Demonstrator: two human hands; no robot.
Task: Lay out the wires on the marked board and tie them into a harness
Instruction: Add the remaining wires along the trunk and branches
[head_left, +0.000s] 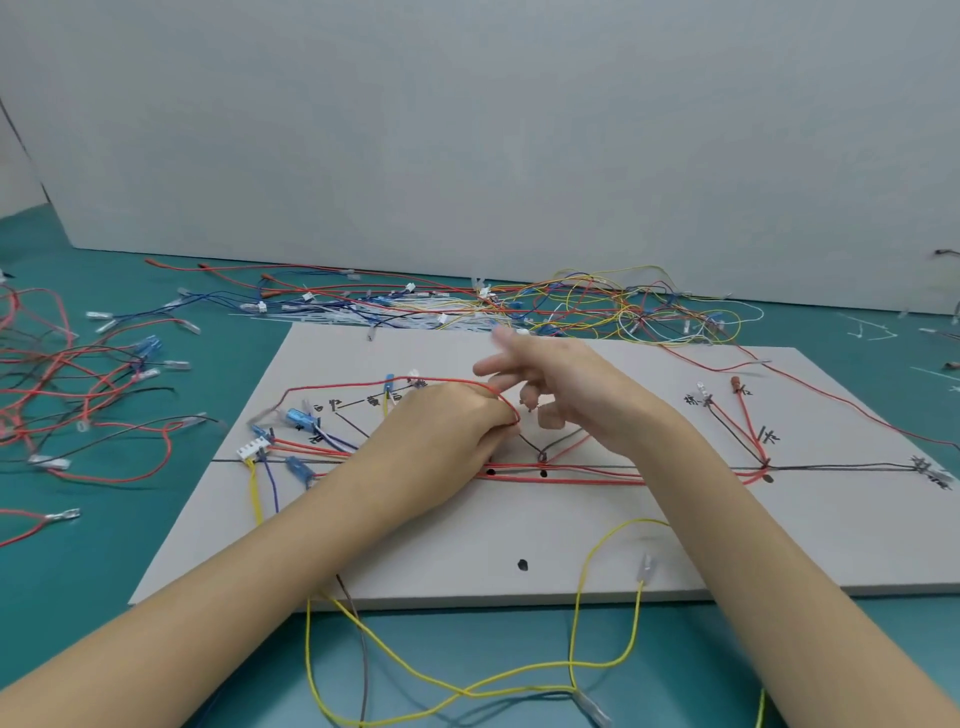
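The grey marked board (467, 530) lies on the green table, with black lines, dots and labels drawn on it. Red wires (571, 475) run along its long horizontal line, and black and red branches rise to the right (748, 431). My left hand (441, 431) rests on the board's middle and pinches a red wire loop (363, 385) that arcs off to the left. My right hand (561, 384) hovers just right of it, blurred, fingers spread, index and thumb near a small terminal (530, 402). A white connector (253, 447) with blue and yellow leads sits at the left.
Loose yellow wires (467, 686) trail over the board's near edge onto the table. A tangle of coloured wires (597, 306) and white cable ties (363, 314) lies behind the board. More red and black wires (78, 395) spread at the left. A grey wall panel stands behind.
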